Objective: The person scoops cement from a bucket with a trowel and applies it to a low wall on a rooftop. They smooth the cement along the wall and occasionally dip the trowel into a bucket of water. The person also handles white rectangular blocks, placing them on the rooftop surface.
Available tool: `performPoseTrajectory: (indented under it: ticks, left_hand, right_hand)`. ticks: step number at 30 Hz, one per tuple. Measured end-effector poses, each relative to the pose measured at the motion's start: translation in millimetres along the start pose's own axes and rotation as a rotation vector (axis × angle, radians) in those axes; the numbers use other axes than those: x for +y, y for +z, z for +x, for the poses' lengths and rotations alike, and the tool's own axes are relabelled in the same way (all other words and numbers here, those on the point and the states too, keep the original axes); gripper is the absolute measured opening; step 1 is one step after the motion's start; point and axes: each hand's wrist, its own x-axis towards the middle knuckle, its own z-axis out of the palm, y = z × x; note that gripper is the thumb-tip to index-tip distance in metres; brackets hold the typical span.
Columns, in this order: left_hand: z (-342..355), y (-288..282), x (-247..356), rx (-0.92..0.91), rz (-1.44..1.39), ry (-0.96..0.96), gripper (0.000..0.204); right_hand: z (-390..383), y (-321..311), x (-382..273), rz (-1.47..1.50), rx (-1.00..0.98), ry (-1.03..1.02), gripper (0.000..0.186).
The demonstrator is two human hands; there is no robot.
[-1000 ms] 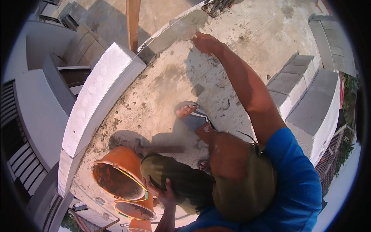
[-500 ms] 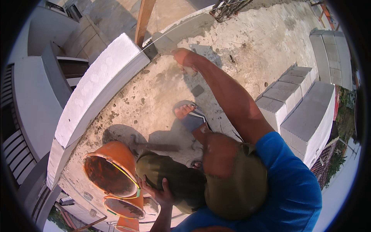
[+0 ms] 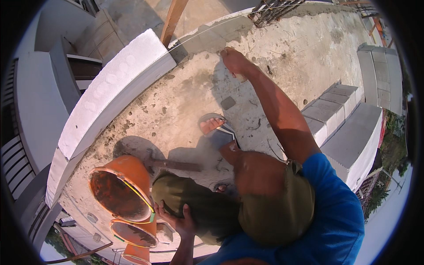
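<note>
My right hand (image 3: pixel 235 62) reaches far forward over the dusty concrete floor (image 3: pixel 194 95), fingers curled. A small pale part of something shows under its palm; the rest is hidden. My left hand (image 3: pixel 179 221) lies spread on the dark green trouser leg (image 3: pixel 192 201) over my bent knee and holds nothing. Left of it stands an orange bucket (image 3: pixel 126 165) with a yellow handle and dried residue inside. Between bucket and foot lies a tool with a brown bar-like handle (image 3: pixel 179 166). Beyond my right hand, to the left, a row of white blocks (image 3: pixel 117 79) ends.
A taut string (image 3: pixel 207 27) runs along the floor's far edge, past a wooden post (image 3: pixel 173 20) and bundled steel rods (image 3: pixel 269 12). Grey-white blocks (image 3: pixel 353 130) are stacked at right. More orange buckets (image 3: pixel 134 233) stand near left. A flat grey piece (image 3: pixel 228 103) lies before my sandalled foot (image 3: pixel 212 125).
My right hand has moved to the right, away from the end of the block row. A grey patch beside it has gone from sight. My left hand stays on the leg. The view has shifted slightly.
</note>
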Motion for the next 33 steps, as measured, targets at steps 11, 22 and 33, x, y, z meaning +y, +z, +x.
performPoseTrajectory:
  ticks: [11,22,33]
  left_hand:
    - [7.1,-4.0,7.6,-0.046,0.030,-0.032,0.084]
    - [-4.8,1.5,-1.9,0.042,-0.013,-0.047,0.086]
    - [-11.4,-7.5,-9.4,0.025,-0.007,-0.044,0.084]
  right_hand:
    - [57.4,-101.3,53.5,-0.271,0.120,0.213,0.052]
    - [45.3,-48.5,34.3,0.336,-0.113,0.275,0.032]
    - [34.2,-95.2,50.3,-0.165,-0.045,0.145,0.047]
